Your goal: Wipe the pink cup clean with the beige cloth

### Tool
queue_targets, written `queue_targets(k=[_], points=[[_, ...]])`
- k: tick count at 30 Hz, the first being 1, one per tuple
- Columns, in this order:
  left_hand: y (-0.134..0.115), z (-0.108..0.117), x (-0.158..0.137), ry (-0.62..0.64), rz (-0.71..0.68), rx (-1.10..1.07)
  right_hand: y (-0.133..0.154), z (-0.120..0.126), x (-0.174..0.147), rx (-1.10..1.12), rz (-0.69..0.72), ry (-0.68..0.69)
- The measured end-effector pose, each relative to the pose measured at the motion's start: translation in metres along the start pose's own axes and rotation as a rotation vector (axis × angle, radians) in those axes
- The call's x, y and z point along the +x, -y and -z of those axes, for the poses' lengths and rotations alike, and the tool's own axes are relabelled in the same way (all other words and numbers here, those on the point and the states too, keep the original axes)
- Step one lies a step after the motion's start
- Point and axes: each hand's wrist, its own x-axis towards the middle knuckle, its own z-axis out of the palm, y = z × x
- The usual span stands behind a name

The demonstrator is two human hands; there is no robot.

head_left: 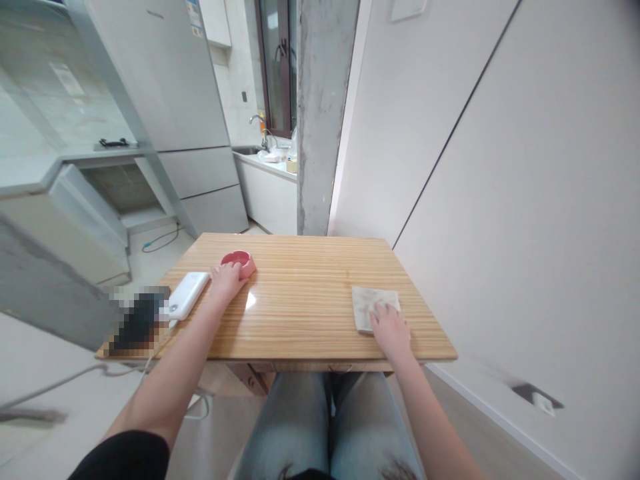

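At the left of the wooden table, my left hand (229,281) has its fingers closed over the near rim of a pink ashtray (244,261). The ashtray is round, with a notched rim, and its near side is partly hidden by my fingers. On the right side, a folded greyish-beige cloth (363,308) lies flat on the wood. My right hand (391,328) presses down on the cloth's right part, its fingers bent onto the fabric and covering some of it.
A white power bank (189,295) with a cable lies left of my left forearm, beside a dark pixelated object (140,321). The table (300,333) ends just before my lap. A white wall (525,200) runs along the right; a fridge (165,80) stands beyond the table.
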Motion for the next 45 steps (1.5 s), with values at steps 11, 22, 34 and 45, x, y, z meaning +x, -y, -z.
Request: queue_targets(k=[11,22,34,45], points=[[-0.106,-0.016,-0.113,0.124,-0.222,-0.401,0.156,-0.014,-0.021,0.845,0.567,0.02],[0.012,0.005,-0.117,0.196,-0.102,-0.093,0.057,-0.035,0.035,0.677,0.445,-0.077],[-0.126,-0.008,-0.072,0.08,-0.229,-0.64,0.109,-0.036,0.074,0.73,0.506,-0.049],[-0.197,-0.076,0.0,0.146,-0.406,-0.645,0.128,-0.066,0.112,0.942,0.358,-0.007]])
